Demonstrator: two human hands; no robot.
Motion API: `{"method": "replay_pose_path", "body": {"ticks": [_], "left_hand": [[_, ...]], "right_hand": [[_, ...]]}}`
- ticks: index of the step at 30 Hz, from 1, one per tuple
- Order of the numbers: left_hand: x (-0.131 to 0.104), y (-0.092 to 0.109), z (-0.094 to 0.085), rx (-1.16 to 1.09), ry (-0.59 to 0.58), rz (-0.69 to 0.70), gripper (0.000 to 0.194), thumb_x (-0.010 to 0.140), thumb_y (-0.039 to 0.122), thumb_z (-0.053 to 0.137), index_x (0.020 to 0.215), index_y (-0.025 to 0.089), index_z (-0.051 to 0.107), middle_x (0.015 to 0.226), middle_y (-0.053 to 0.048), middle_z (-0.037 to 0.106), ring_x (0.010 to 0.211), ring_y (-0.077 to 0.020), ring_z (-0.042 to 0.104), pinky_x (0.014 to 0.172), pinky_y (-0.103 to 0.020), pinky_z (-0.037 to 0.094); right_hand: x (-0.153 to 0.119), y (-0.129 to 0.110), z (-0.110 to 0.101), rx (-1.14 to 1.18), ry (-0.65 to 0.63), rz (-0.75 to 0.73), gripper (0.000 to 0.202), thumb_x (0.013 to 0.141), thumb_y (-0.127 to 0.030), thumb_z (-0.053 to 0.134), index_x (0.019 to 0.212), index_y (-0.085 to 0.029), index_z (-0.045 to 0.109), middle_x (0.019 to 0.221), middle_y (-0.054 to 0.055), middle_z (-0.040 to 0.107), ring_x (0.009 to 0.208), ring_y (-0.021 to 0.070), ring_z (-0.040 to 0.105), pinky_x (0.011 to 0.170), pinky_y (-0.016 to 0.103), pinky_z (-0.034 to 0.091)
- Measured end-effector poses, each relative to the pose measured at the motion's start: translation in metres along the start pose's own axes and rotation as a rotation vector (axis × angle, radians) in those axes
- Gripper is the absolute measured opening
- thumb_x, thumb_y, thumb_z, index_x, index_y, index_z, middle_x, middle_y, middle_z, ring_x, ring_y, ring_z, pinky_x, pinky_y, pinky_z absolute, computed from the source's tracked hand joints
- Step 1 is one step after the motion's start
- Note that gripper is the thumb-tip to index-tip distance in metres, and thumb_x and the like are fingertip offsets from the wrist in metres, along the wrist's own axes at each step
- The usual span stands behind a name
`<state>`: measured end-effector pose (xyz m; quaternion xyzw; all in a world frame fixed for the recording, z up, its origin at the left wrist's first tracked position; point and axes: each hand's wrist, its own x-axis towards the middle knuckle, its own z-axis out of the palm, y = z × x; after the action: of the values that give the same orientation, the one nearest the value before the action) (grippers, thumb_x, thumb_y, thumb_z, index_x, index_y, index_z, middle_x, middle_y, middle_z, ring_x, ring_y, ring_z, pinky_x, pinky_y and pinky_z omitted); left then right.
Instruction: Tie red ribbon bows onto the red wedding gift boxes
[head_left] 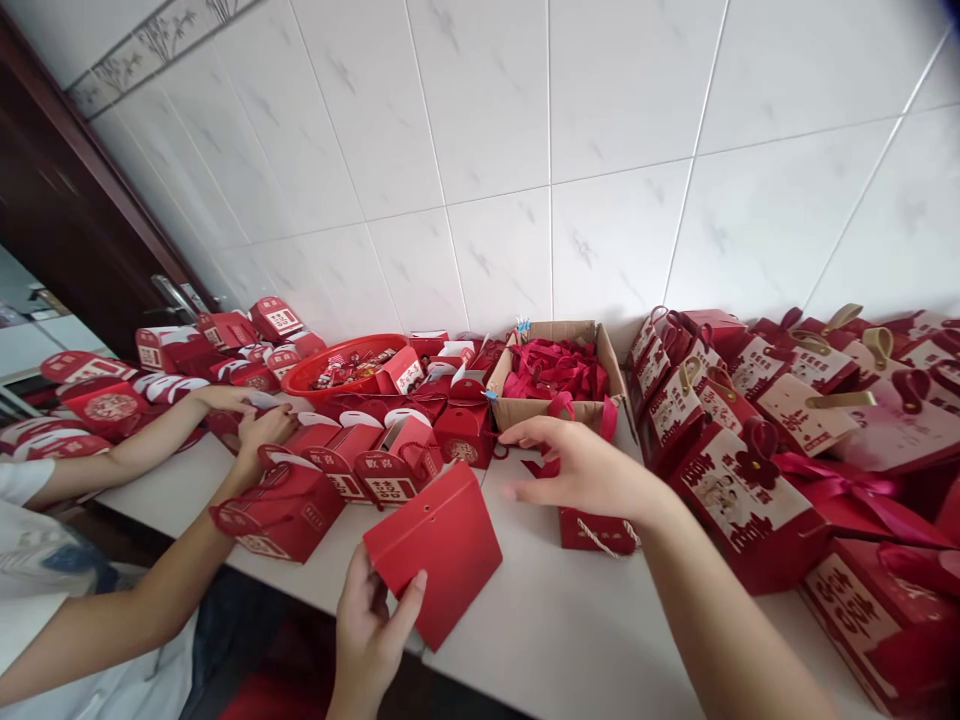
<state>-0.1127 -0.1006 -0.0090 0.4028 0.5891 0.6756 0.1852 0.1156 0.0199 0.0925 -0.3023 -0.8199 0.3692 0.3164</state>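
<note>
While the left hand (375,622) pinches a plain red box (450,555) at the near edge of the bench (559,625), thumb across its face, fingers tucked behind, the right hand (581,465) hangs over the middle, its grip open, thumb and forefinger well parted! A pair of small holes shows near the held box's upper edge. Just below the right hand sits a rope-handled box (585,535), and beyond, toward the far edge, a cardboard carton (525,410) full of crimson ribbons (551,370). Over to the left, patterned gift boxes (390,470) line up, a red basin (295,378) behind them, and a co-worker (161,610) reaches in from the near edge. Looped-handle boxes (739,500) crowd the right end!
</note>
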Motion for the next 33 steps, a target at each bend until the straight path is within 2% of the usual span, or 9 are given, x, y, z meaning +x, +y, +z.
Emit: {"method": "replay_pose_path", "body": {"ticks": [5,10,13,16,18,22,27,30,33], "left_hand": [[0.006,0.026,0.02,-0.105,-0.085,0.037,0.04,0.07,0.035,0.077,0.103,0.02,0.061,0.1,-0.004,0.068,0.086,-0.0165,0.065,0.073,-0.019,0.053],[0.019,0.013,0.022,-0.122,-0.094,-0.001,0.035,0.071,0.041,0.076,0.091,0.016,0.065,0.081,-0.005,0.069,0.074,-0.016,0.065,0.066,-0.02,0.054],[0.022,0.001,0.028,-0.137,-0.023,-0.006,0.054,0.07,0.042,0.078,0.114,0.018,0.058,0.091,-0.008,0.072,0.082,-0.0207,0.068,0.068,-0.026,0.057],[0.021,-0.002,0.033,-0.123,0.066,0.092,0.079,0.071,0.038,0.078,0.137,0.026,0.038,0.101,-0.007,0.071,0.088,-0.021,0.069,0.072,-0.028,0.058],[0.021,-0.002,0.034,-0.046,0.066,0.155,0.067,0.072,0.04,0.076,0.13,0.023,0.047,0.101,-0.008,0.07,0.088,-0.0205,0.068,0.073,-0.027,0.056],[0.023,-0.003,0.027,0.109,-0.012,0.147,0.03,0.079,0.045,0.067,0.093,0.019,0.063,0.087,-0.005,0.066,0.08,-0.0176,0.062,0.071,-0.024,0.051],[0.019,-0.002,0.026,0.121,-0.072,0.199,0.025,0.083,0.044,0.062,0.083,0.018,0.063,0.088,-0.004,0.06,0.086,-0.0182,0.057,0.077,-0.025,0.046],[0.014,0.004,0.029,0.094,-0.011,0.139,0.024,0.083,0.043,0.061,0.084,0.019,0.063,0.089,-0.003,0.063,0.085,-0.0185,0.057,0.076,-0.025,0.045],[0.015,0.008,0.03,0.133,0.103,0.175,0.023,0.083,0.042,0.061,0.079,0.019,0.064,0.078,-0.001,0.063,0.077,-0.0171,0.056,0.073,-0.024,0.044]], "right_hand": [[0.019,0.016,0.021,0.201,-0.172,-0.126,0.07,0.067,-0.031,0.081,0.13,-0.023,0.052,0.128,0.007,0.057,0.117,0.0225,0.054,0.098,0.036,0.045],[0.03,0.027,0.028,0.253,-0.156,-0.069,0.057,0.069,-0.025,0.08,0.121,-0.022,0.058,0.09,0.001,0.062,0.082,0.016,0.061,0.077,0.03,0.05],[0.031,0.029,0.028,0.243,-0.154,-0.057,0.057,0.068,-0.027,0.082,0.12,-0.023,0.059,0.077,-0.003,0.057,0.071,0.0136,0.058,0.067,0.026,0.047],[0.032,0.031,0.03,0.209,-0.112,-0.123,0.053,0.071,-0.026,0.08,0.121,-0.025,0.061,0.074,-0.004,0.058,0.066,0.0122,0.054,0.063,0.025,0.045],[0.032,0.032,0.032,0.197,-0.092,-0.161,0.045,0.074,-0.025,0.078,0.117,-0.026,0.066,0.08,-0.002,0.064,0.069,0.0129,0.057,0.065,0.025,0.046],[0.032,0.035,0.033,0.204,-0.136,-0.122,0.022,0.078,-0.032,0.074,0.098,-0.024,0.076,0.09,0.002,0.071,0.079,0.0166,0.063,0.072,0.027,0.05],[0.031,0.034,0.028,0.121,-0.118,-0.129,0.016,0.075,-0.035,0.076,0.082,-0.02,0.076,0.092,0.004,0.065,0.081,0.0154,0.061,0.073,0.026,0.048],[0.032,0.032,0.033,0.187,-0.169,-0.097,0.02,0.075,-0.037,0.076,0.076,-0.018,0.071,0.077,0.001,0.065,0.072,0.0143,0.059,0.067,0.025,0.046],[0.035,0.027,0.051,0.261,-0.11,-0.02,0.036,0.072,-0.05,0.075,0.073,-0.016,0.063,0.072,0.001,0.062,0.067,0.0139,0.055,0.063,0.025,0.044]]}}
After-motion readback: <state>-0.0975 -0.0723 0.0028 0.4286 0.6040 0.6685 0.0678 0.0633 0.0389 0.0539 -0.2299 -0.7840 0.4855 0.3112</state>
